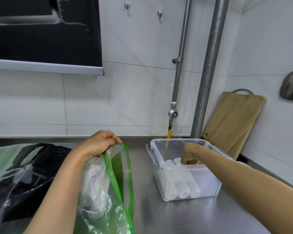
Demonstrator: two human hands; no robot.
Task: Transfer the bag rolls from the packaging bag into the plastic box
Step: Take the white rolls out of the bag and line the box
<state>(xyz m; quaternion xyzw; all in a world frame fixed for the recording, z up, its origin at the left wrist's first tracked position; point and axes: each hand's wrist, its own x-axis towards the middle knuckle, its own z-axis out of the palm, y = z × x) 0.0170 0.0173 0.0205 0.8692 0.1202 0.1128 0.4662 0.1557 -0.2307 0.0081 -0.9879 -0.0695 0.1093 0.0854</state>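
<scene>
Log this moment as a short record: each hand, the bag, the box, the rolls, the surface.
left hand: pinches the green-edged mouth of the packaging bag, holding it up and open
right hand: reaches down inside the plastic box, at the far end of a roll
packaging bag: clear plastic, green rim; white contents remain inside
plastic box: clear, lidless, standing right of the bag
bag rolls: three white rolls lying side by side in the box
counter: stainless steel
</scene>
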